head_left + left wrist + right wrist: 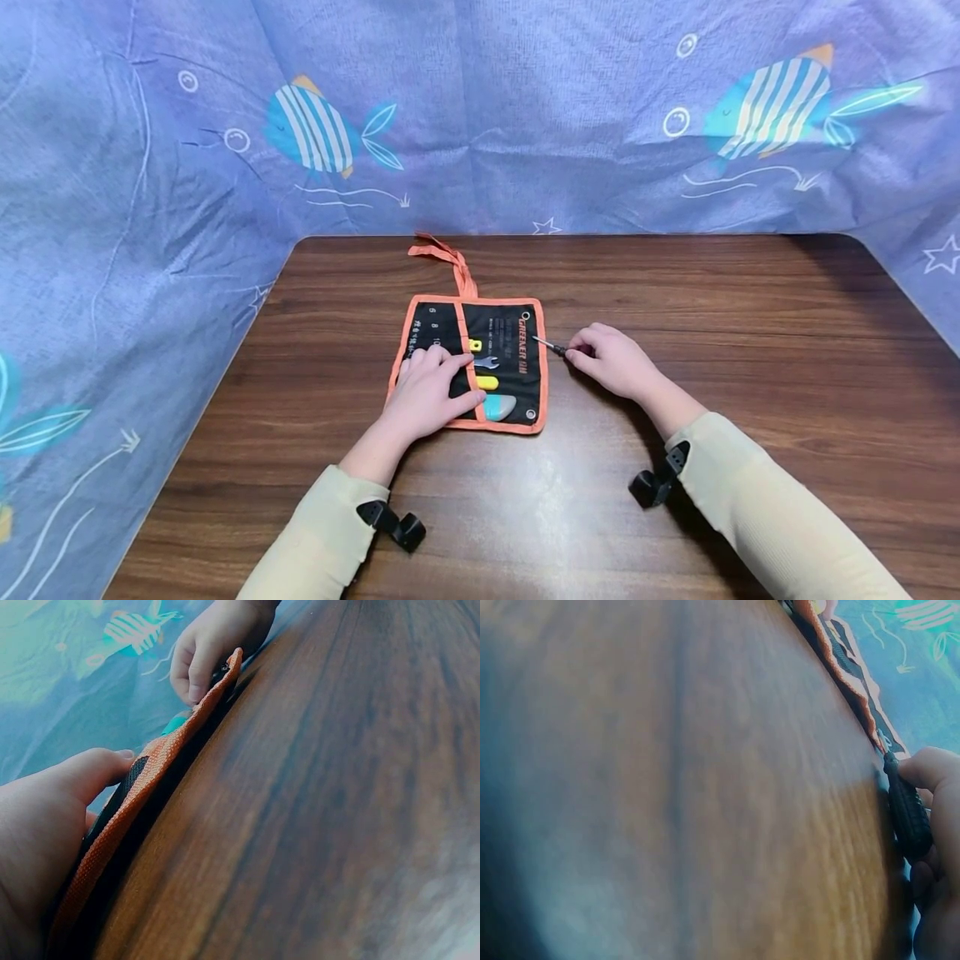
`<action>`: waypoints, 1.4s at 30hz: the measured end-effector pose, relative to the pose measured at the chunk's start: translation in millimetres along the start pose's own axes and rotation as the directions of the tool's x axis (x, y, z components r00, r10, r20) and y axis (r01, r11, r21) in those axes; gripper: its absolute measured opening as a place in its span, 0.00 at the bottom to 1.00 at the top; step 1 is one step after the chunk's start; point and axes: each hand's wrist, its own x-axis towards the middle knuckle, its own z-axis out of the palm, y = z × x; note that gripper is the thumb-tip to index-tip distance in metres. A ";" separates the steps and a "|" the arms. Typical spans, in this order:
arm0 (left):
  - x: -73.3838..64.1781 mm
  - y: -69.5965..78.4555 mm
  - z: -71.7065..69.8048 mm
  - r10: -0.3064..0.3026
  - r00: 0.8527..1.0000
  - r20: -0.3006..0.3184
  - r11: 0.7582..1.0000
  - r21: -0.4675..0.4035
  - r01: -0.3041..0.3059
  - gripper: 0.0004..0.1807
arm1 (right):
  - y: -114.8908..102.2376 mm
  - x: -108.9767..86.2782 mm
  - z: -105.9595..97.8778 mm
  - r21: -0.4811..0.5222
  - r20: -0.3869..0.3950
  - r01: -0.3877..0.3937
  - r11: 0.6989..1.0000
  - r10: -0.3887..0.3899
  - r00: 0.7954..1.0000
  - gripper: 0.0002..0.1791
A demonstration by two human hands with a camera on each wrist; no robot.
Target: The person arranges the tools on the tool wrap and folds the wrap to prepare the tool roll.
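A black fabric tool pouch (525, 387) with orange edging lies spread on the table. My left hand (426, 396) rests on its left part, fingers extended and the thumb near the orange pocket edge. From the pocket stick out a small wrench (489, 363), yellow tool ends (487, 382) and a turquoise-and-grey tool end (498, 407); the rest of them is hidden. Just right of the pouch, my right hand (617, 360) pinches a small screwdriver by its black handle (907, 817). The screwdriver's thin shaft (545, 342) points left, its tip over the pouch's right border.
Orange tie straps (463, 279) trail from the pouch's top edge toward the back of the brown wooden table (712, 308). A blue cloth with fish prints (480, 108) hangs behind the table and along its sides. Each wrist carries a black camera mount (660, 479).
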 end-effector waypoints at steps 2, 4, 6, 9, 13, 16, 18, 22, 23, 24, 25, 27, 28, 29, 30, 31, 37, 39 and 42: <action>0.2 0.0 0.1 -0.004 1.000 0.004 1.000 0.000 0.004 0.35 | -0.2 -0.2 -0.1 0.001 0.002 -0.005 1.000 0.005 1.000 0.06; 0.6 0.0 0.1 -0.007 1.000 0.007 1.000 0.002 0.007 0.35 | -0.3 -0.3 0.1 -0.002 0.005 -0.010 1.000 0.010 1.000 0.07; 0.8 0.2 -0.1 -0.007 1.000 0.007 1.000 0.003 0.007 0.35 | -0.5 -0.4 0.0 -0.002 0.006 -0.014 1.000 0.014 1.000 0.07; 0.6 0.3 -0.5 -0.006 1.000 0.006 1.000 0.000 0.006 0.35 | -0.9 -0.2 0.1 -0.003 0.009 -0.015 1.000 0.015 1.000 0.07; 0.0 0.2 -1.1 -0.005 1.000 0.007 1.000 -0.002 0.005 0.35 | -1.4 0.0 0.0 0.002 0.010 -0.019 1.000 0.019 1.000 0.07; -0.2 0.3 -1.4 -0.006 1.000 0.006 1.000 -0.007 0.006 0.35 | -1.8 0.0 -0.3 0.012 0.007 -0.024 1.000 0.023 1.000 0.07; -0.1 0.4 -1.3 -0.008 1.000 0.004 1.000 -0.008 0.008 0.35 | -2.0 0.0 -0.4 0.016 0.005 -0.028 0.999 0.028 1.000 0.07; 0.1 0.3 -1.0 -0.008 1.000 -0.001 1.000 -0.006 0.008 0.35 | -2.1 -0.1 0.1 0.011 0.006 -0.031 0.999 0.031 1.000 0.07; 0.1 0.2 -0.8 -0.008 1.000 -0.002 1.000 -0.004 0.008 0.35 | -2.2 -0.2 0.4 0.010 0.004 -0.030 0.999 0.030 1.000 0.07; 0.1 0.2 -0.8 -0.007 1.000 -0.002 1.000 -0.004 0.007 0.35 | -1.9 -0.5 0.8 0.009 0.002 -0.029 1.000 0.029 1.000 0.07; 0.2 0.0 -0.6 -0.007 1.000 -0.001 1.000 -0.003 0.007 0.35 | -1.9 -0.7 1.2 0.009 -0.003 -0.028 1.000 0.028 1.000 0.06; 0.4 -0.1 -0.7 -0.008 1.000 0.000 1.000 -0.006 0.008 0.35 | -1.7 -1.1 2.2 0.013 -0.015 -0.022 1.000 0.023 1.000 0.06; 0.5 -0.3 -0.6 -0.009 1.000 0.001 1.000 -0.006 0.009 0.35 | -1.6 -1.2 2.9 0.015 -0.021 -0.021 1.000 0.021 1.000 0.06; 0.7 -0.3 -0.4 -0.010 1.000 0.002 1.000 -0.007 0.010 0.35 | -1.7 -1.3 3.2 0.017 -0.027 -0.019 1.000 0.020 0.999 0.06; 0.7 -0.3 -0.5 -0.011 1.000 0.005 1.000 -0.010 0.011 0.35 | -1.5 -1.4 3.7 0.018 -0.030 -0.018 1.000 0.018 0.999 0.06; 0.8 -0.3 -0.5 -0.011 1.000 0.005 1.000 -0.011 0.012 0.35 | -1.5 -1.3 4.1 0.018 -0.033 -0.017 1.000 0.017 0.999 0.06; 0.8 -0.5 -0.2 -0.009 1.000 0.003 1.000 -0.010 0.009 0.34 | -0.5 -0.7 5.2 0.017 -0.028 -0.016 1.000 0.017 0.999 0.05; 0.8 -0.6 -0.2 -0.007 1.000 0.002 1.000 -0.010 0.007 0.34 | -0.3 -0.4 5.1 0.018 -0.027 -0.015 1.000 0.015 1.000 0.05; 0.6 -0.8 -0.4 -0.002 1.000 -0.001 1.000 -0.014 0.002 0.34 | -0.4 -0.1 4.8 0.016 -0.028 -0.011 1.000 0.011 1.000 0.05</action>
